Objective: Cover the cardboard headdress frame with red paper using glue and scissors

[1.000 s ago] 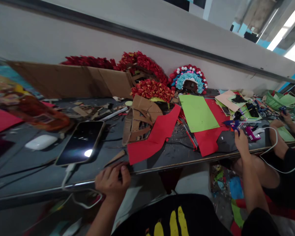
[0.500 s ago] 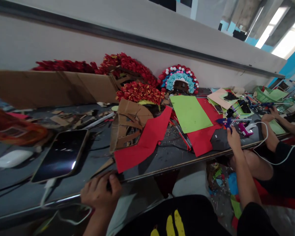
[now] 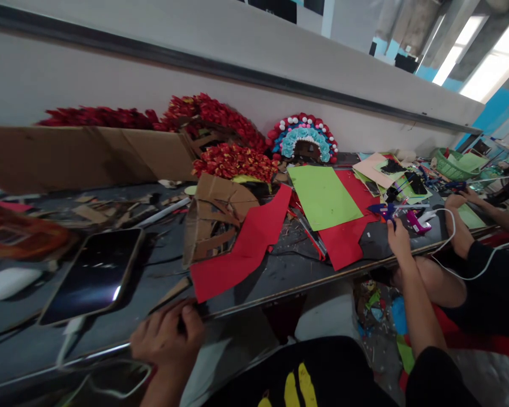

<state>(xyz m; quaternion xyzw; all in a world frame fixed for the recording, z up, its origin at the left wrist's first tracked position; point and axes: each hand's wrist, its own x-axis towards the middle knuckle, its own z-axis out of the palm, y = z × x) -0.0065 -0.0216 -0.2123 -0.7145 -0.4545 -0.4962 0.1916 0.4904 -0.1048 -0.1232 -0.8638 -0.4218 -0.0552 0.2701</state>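
My left hand (image 3: 167, 334) is closed at the table's front edge, fingers curled; what lies inside them is hidden. Just beyond it is a thin cardboard strip (image 3: 172, 294). My right hand (image 3: 398, 242) grips a blue glue gun (image 3: 385, 211) over the table, its nozzle pointing left. Between the hands, a cut red sheet (image 3: 254, 234) lies partly over a curved cardboard frame with cut-out slots (image 3: 214, 209). A light green sheet (image 3: 324, 195) covers part of another red sheet (image 3: 343, 246), left of the glue gun.
At left lie a phone (image 3: 95, 274) on a white cable and a white mouse-shaped object (image 3: 11, 284). Red petal-covered pieces (image 3: 237, 161) and a blue-and-red arch (image 3: 305, 138) stand by the wall. A co-worker's arm (image 3: 490, 209) reaches in at right, near a green basket (image 3: 453, 164).
The whole view has shifted slightly, so the table things appear a little further left. Both hands keep about the same place and hold.
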